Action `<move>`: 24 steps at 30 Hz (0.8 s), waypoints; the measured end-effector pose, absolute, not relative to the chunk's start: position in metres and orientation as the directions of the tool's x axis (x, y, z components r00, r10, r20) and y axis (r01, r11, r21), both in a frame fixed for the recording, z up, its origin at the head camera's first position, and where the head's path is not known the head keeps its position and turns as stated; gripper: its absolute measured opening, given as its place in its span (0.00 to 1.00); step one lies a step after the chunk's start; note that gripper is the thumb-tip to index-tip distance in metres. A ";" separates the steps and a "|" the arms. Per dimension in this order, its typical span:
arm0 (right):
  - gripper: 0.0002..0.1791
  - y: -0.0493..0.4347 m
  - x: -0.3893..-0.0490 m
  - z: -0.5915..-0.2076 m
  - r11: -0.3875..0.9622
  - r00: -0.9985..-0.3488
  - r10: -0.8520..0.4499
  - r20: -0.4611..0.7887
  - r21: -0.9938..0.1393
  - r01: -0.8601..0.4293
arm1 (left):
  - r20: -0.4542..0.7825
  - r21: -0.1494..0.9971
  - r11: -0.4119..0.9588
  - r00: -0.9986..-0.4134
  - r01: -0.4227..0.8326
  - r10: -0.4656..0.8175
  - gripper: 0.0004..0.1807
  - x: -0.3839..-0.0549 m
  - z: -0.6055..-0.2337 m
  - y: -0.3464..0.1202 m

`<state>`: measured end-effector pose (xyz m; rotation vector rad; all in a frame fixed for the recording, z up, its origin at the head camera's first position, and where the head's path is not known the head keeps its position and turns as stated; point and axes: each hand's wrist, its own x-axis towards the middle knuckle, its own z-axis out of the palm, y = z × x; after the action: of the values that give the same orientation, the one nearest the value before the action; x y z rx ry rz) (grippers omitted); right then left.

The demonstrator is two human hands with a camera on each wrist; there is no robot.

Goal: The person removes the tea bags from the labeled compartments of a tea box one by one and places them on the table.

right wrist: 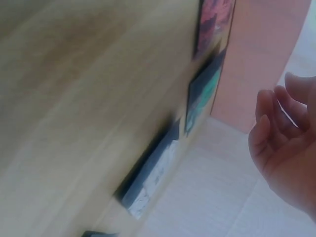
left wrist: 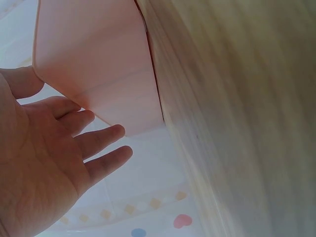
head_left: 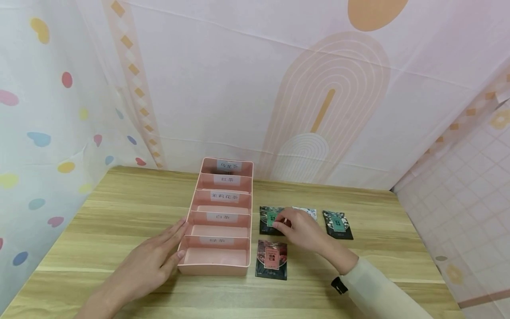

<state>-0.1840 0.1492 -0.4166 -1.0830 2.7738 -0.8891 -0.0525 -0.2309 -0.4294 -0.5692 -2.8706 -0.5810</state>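
A long pink box (head_left: 213,269) with several labelled compartments stands on the table, its inside bare. My left hand (head_left: 149,259) rests against the box's left side, fingers extended; in the left wrist view the thumb and fingertips touch the edge of its pink wall (left wrist: 98,59). Right of the box, my right hand (head_left: 304,232) hovers over a dark tea sachet with a green label (head_left: 264,225), partly covering it. Its fingers are loosely bent with nothing between them, as the right wrist view shows. Nearer me lies a tea sachet with a red label (head_left: 272,261).
A whitish sachet (head_left: 310,213) lies behind my right hand, partly hidden. Farther right is a dark sachet with a teal label (head_left: 338,223). The wooden table (head_left: 131,199) ends at a patterned cloth backdrop (head_left: 207,88). A black band hangs at my right sleeve.
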 end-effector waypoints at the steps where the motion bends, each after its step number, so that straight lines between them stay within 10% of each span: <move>1: 0.03 0.148 -0.185 -0.416 0.585 -0.755 -0.629 0.185 -0.527 -0.617 | 0.229 0.341 0.852 -0.914 0.397 0.335 0.34 -0.052 -0.429 -0.231; 24: 0.10 0.119 -0.220 -0.383 0.531 -0.734 -0.586 0.344 -0.521 -0.668 | 0.205 0.349 0.851 -0.918 0.392 0.338 0.36 -0.053 -0.428 -0.231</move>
<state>-0.2200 0.1185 -0.3834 -1.1766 2.8574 -1.0635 -0.0529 -0.2310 -0.4278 -0.5730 -2.8905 -0.5892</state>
